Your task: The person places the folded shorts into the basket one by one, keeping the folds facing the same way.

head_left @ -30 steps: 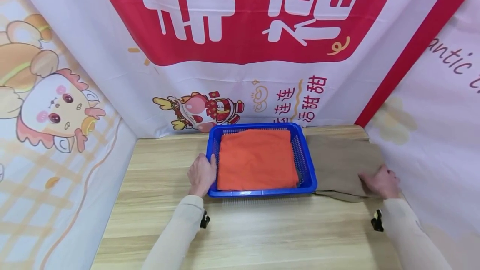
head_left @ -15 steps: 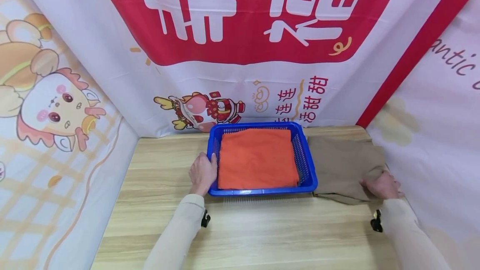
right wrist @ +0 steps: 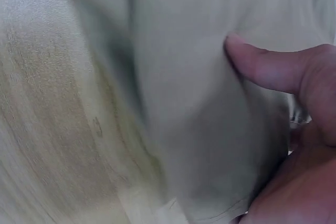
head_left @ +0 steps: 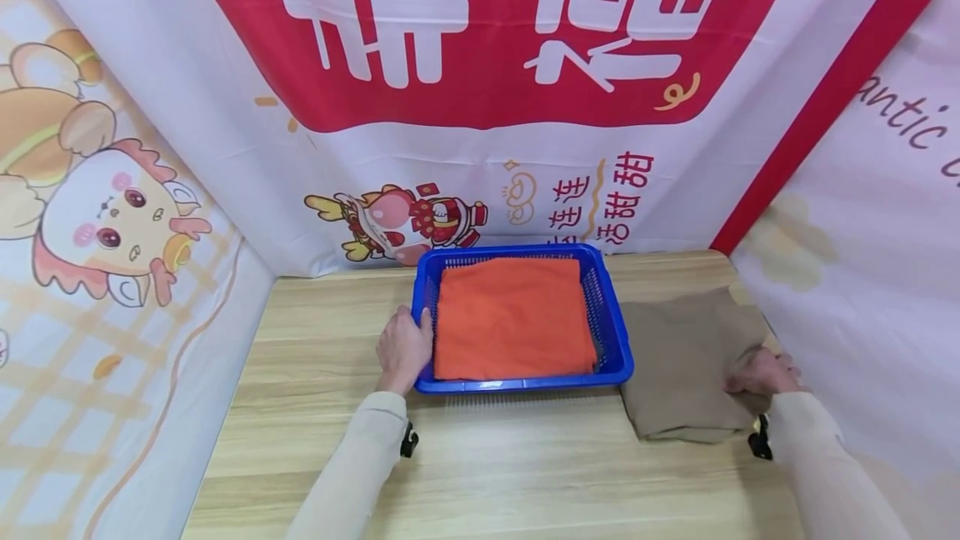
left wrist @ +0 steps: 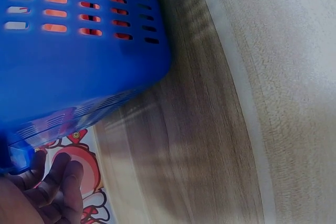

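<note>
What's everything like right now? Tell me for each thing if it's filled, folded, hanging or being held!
Blue basket: open on top, with cloth in it, held at the rim
Orange cloth: laid flat in the basket
Brown cloth: folded in layers, held
Left hand: gripping the basket
Right hand: pinching the brown cloth
Red-and-white banner: hanging, slightly wrinkled

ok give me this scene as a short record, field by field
left hand: grips the left rim of the basket
right hand: holds the brown cloth, thumb on top
basket: blue, slotted sides
inside basket: orange cloth, laid flat
brown cloth: right of the basket, folded
surface: wooden table
behind: red and white banner
</note>
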The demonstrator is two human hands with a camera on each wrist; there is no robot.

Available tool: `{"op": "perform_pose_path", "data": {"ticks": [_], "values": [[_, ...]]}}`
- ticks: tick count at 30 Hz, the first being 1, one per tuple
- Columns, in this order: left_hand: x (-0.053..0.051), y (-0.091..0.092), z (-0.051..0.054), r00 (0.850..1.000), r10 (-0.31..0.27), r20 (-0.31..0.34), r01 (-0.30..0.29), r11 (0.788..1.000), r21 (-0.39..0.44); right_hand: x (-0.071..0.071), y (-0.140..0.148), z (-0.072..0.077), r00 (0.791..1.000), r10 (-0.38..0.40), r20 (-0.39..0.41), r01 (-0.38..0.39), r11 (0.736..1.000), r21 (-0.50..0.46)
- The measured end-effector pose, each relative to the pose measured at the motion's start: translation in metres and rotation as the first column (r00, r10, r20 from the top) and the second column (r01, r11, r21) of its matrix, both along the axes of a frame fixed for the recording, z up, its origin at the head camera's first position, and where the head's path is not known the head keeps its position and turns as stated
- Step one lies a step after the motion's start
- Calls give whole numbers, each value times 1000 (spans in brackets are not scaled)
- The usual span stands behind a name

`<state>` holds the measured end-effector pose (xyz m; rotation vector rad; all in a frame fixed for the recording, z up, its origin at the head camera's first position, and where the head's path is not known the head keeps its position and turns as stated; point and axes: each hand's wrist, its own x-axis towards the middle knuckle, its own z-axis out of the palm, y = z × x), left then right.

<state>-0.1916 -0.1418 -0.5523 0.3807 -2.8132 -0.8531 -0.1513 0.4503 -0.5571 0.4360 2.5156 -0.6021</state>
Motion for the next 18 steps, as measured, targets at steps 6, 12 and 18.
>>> {"op": "perform_pose_path", "data": {"ticks": [6, 12, 18], "values": [[0, 0, 0, 1000, -1, 3, 1, 1000, 4, 1, -1, 4, 999, 5, 36, -5, 1000, -6], [0, 1, 0, 1000, -3, 12, 3, 1000, 5, 8, 1, 1, 996, 29, 80, -28, 999, -19], [-1, 1, 0, 1000, 0, 19, 0, 1000, 7, 12, 2, -3, 991, 93, 96, -95, 995, 13]]}}
